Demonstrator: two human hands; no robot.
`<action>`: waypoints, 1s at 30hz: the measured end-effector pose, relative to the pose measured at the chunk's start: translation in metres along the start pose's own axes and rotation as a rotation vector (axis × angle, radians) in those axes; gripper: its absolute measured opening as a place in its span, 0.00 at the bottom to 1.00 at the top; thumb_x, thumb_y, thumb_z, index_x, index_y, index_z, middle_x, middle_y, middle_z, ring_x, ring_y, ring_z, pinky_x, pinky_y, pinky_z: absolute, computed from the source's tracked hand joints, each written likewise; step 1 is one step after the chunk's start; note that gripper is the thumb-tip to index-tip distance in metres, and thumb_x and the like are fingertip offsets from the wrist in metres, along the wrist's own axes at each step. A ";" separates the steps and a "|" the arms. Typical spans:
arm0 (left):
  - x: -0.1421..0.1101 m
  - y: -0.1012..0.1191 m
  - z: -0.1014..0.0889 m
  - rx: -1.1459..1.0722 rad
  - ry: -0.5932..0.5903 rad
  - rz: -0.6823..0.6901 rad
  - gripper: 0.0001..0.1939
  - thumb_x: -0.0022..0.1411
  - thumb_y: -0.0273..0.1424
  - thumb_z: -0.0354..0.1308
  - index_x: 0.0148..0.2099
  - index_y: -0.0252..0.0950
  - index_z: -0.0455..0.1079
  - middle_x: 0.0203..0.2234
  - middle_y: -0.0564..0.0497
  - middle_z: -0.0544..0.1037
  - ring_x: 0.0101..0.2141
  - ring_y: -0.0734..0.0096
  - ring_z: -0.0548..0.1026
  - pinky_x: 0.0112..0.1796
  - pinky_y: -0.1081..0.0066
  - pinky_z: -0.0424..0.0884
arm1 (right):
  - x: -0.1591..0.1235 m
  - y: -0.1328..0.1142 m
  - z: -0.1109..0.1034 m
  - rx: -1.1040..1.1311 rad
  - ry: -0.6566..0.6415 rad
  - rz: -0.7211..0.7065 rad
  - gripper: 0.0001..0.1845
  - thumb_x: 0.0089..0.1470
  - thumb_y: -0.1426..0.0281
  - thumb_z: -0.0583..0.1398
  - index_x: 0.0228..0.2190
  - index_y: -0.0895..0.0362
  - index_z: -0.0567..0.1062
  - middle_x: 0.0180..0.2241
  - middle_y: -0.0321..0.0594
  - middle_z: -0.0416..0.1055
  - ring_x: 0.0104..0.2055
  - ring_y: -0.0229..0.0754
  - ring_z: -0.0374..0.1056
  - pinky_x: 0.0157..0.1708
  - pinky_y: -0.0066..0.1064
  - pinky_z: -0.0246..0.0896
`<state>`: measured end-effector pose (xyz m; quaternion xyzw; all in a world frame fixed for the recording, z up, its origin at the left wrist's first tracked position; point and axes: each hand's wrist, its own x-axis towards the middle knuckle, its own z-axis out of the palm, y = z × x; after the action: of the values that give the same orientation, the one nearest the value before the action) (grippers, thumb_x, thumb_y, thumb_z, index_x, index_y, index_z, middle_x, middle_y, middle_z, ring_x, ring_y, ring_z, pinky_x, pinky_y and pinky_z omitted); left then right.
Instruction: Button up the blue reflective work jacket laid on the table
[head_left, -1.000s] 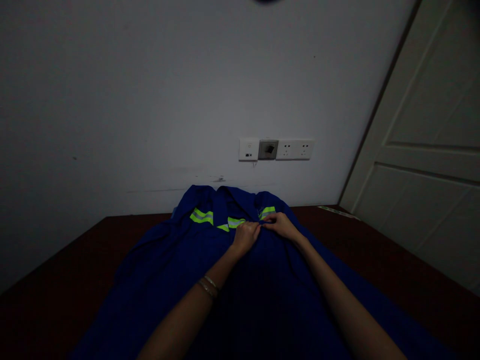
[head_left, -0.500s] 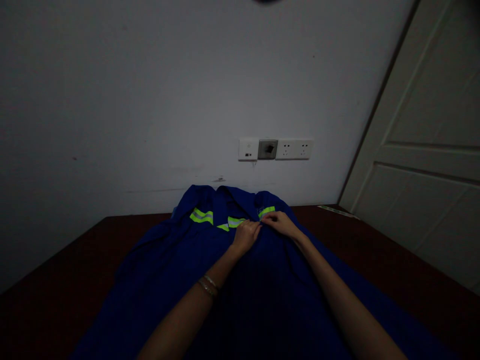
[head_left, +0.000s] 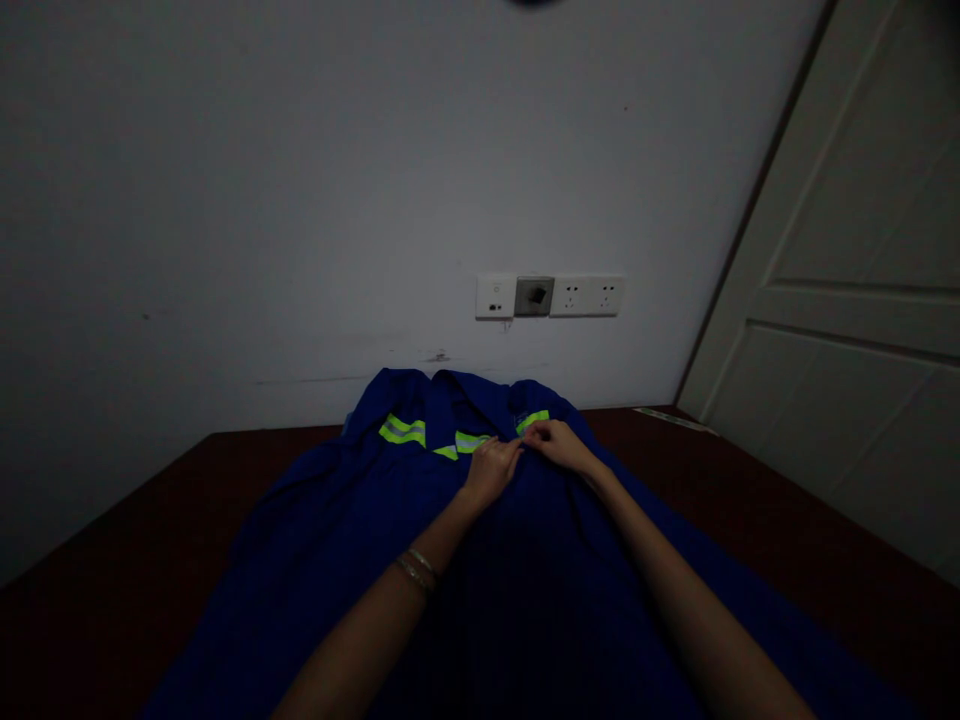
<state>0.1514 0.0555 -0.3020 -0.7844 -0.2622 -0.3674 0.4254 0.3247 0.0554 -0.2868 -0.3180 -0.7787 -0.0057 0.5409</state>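
Note:
A blue work jacket with yellow-green and silver reflective strips lies spread out in front of me, its collar end toward the wall. My left hand rests on the upper front, fingers closed on the cloth just below a reflective strip. Close beside it, my right hand pinches the jacket's front edge between thumb and fingers. The fingertips of both hands nearly meet. Whatever small part lies between them, a button or a fold, is too dark to make out.
The jacket lies on a dark red surface that ends at a pale wall. Sockets and switch plates are set in the wall. A white panelled door stands at the right, with a thin printed strip near its foot.
Both hands stay at the same spot on the jacket, with hardly any finger movement. The view has shifted very slightly.

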 end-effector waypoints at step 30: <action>0.001 0.003 -0.003 -0.025 0.004 -0.005 0.12 0.61 0.30 0.46 0.35 0.34 0.71 0.27 0.48 0.76 0.30 0.71 0.72 0.44 0.65 0.64 | 0.001 0.002 0.003 -0.010 -0.040 0.010 0.09 0.44 0.71 0.54 0.23 0.60 0.73 0.23 0.38 0.70 0.26 0.36 0.63 0.26 0.25 0.55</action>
<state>0.1530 0.0514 -0.3010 -0.7884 -0.2586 -0.3731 0.4152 0.3232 0.0588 -0.2881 -0.3246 -0.7878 -0.0005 0.5235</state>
